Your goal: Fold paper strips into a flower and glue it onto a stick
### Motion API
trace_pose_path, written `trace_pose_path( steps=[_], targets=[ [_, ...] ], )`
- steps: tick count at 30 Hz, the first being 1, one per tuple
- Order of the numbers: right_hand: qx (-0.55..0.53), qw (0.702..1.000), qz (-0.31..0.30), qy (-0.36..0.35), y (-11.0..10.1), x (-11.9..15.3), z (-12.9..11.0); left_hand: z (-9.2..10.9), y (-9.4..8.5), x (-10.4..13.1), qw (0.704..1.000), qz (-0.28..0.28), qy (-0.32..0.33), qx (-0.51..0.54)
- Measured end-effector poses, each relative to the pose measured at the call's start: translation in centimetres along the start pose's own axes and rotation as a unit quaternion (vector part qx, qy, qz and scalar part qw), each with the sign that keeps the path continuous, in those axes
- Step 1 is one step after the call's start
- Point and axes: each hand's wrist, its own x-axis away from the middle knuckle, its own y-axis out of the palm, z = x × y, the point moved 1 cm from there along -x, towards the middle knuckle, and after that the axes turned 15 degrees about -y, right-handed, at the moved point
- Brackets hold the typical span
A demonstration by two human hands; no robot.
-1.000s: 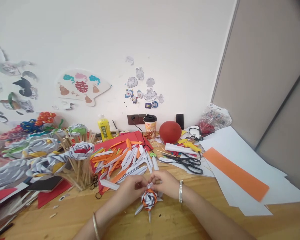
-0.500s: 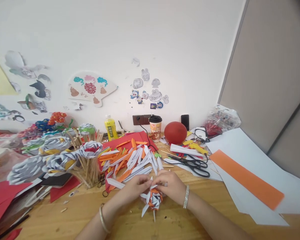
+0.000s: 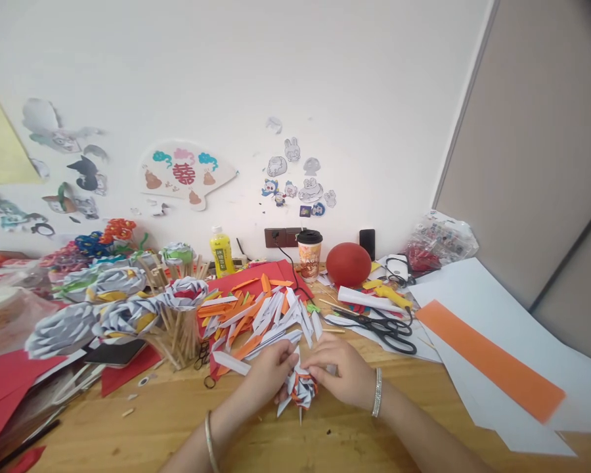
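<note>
Between my hands, low over the wooden table, is a folded paper flower [image 3: 304, 393] in white and orange, with pointed white strips sticking out around it. My left hand [image 3: 272, 369] grips its left side, thumb near the top strip. My right hand [image 3: 343, 372] has its fingers bent and its fingertips pressed together at the flower's upper right edge. What lies between those fingertips is too small to make out. Just beyond my hands spreads a pile of folded white and orange paper strips [image 3: 270, 312], partly on red paper [image 3: 280, 268].
Finished paper flowers [image 3: 128, 315] on wooden sticks stand at the left. Black-handled scissors [image 3: 381, 327], a yellow glue gun [image 3: 393, 294] and a red balloon [image 3: 349, 265] lie right of the pile. A lidded cup [image 3: 309, 255] and a bottle [image 3: 222, 252] stand behind. White sheets [image 3: 473, 295] cover the right.
My right hand has shifted slightly right and down along the flower, away from the top strip. My left hand still holds the flower. The whole view has moved a little.
</note>
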Motion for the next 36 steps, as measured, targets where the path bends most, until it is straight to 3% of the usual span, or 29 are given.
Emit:
trace_pose_path(
  steps=[5, 13, 16, 18, 21, 22, 24, 25, 27, 36],
  targets=[
    [0.013, 1.0, 0.012, -0.013, 0.7, -0.2, -0.6, -0.1, 0.0, -0.2, 0.998, 0.062, 0.001, -0.03],
    [0.143, 0.979, -0.007, -0.148, 1.1, 0.3, -0.9, -0.8, 0.6, -0.6, 0.998, 0.05, -0.011, -0.03],
    [0.14, 0.972, 0.014, -0.19, 1.0, 0.5, -1.1, -0.9, 0.4, -0.7, 0.999, 0.041, -0.004, -0.027],
    [0.122, 0.979, 0.065, -0.151, 0.5, 0.4, -0.7, -0.9, 0.1, -0.8, 1.0, 0.023, 0.005, -0.013],
    [0.151, 0.978, 0.141, 0.007, -0.7, 0.5, 1.5, -0.8, -0.2, -1.0, 0.999, -0.026, 0.016, 0.012],
    [0.183, 0.971, 0.14, 0.059, -1.0, 0.6, 2.5, -0.8, -0.2, -1.0, 0.999, -0.045, 0.018, 0.018],
    [0.212, 0.965, 0.068, 0.139, -1.3, 0.8, 4.6, -0.7, -0.3, -1.0, 0.996, -0.081, 0.021, 0.026],
    [0.204, 0.966, 0.016, 0.156, -1.3, 1.0, 5.5, -0.8, -0.2, -1.1, 0.995, -0.092, 0.023, 0.03],
    [0.2, 0.962, -0.028, 0.184, -1.1, 1.3, 6.8, -0.9, -0.2, -1.2, 0.994, -0.1, 0.026, 0.037],
    [0.201, 0.953, -0.02, 0.226, -1.0, 1.1, 7.1, -1.2, -0.5, -1.5, 0.994, -0.101, 0.019, 0.029]
  ],
)
